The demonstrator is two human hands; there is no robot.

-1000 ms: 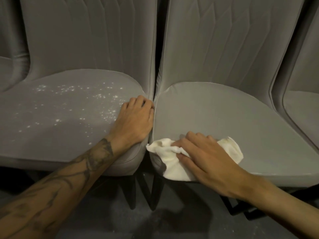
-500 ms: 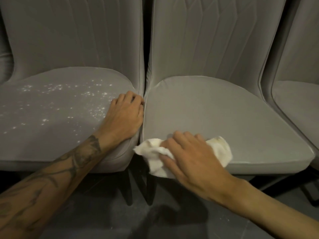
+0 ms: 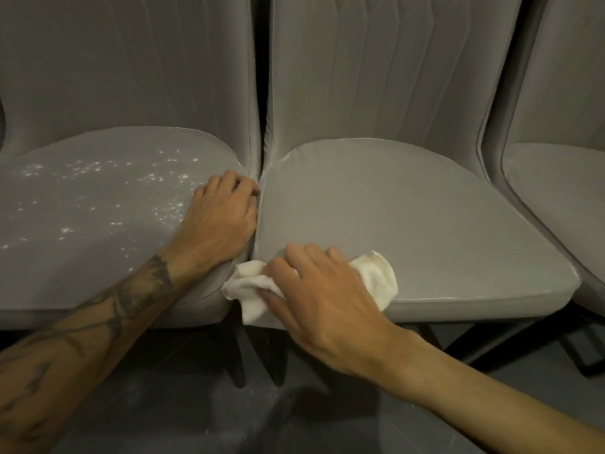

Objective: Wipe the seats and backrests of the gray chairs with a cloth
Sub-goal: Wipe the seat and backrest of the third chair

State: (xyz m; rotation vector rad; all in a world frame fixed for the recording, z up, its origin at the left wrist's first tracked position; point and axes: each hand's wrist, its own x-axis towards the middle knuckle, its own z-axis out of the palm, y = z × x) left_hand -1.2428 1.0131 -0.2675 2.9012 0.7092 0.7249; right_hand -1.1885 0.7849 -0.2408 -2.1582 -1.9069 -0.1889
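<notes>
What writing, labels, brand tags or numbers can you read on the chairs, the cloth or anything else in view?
None: no word, label, brand, number or sign shows in the head view.
Left chair, middle chair, right chair: plain gray fabric, no tag in sight.
Cloth: plain white, no print.
Tattoo on the left forearm: dark shapes, no letters that can be made out.

The light is dim and soft and seems to come from above. The white cloth [image 3: 373, 273] is the brightest spot. White specks [image 3: 154, 176] glow on the left seat [image 3: 98, 257]. The floor [image 3: 196, 421] is dark with shadows. The right hand [image 3: 327, 306] looks a bit fuzzy. The chair backs [image 3: 556, 60] bend near the edges.
</notes>
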